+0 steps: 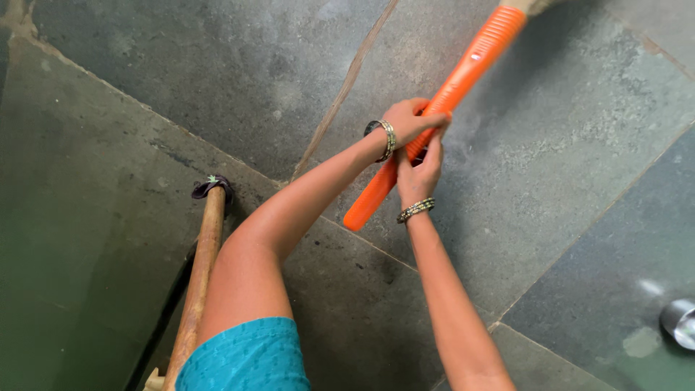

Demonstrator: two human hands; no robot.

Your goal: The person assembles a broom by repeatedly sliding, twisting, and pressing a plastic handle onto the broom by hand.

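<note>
Both my hands grip an orange ribbed plastic broom handle (pixel 474 61) that slants from the lower middle up to the top right, where pale bristles begin at the frame's edge. My left hand (pixel 413 119), with a metal bangle on its wrist, wraps the handle from above. My right hand (pixel 420 172), also with a bangle, holds it just below, touching the left hand. The handle's free end (pixel 356 219) sticks out beneath my hands. A turquoise sleeve covers my left upper arm.
Grey stone floor slabs (pixel 239 80) with pale joints lie below. A wooden stick (pixel 203 261) capped with dark cloth leans at the lower left beside a dark rod. A shiny metal vessel (pixel 680 322) sits at the right edge.
</note>
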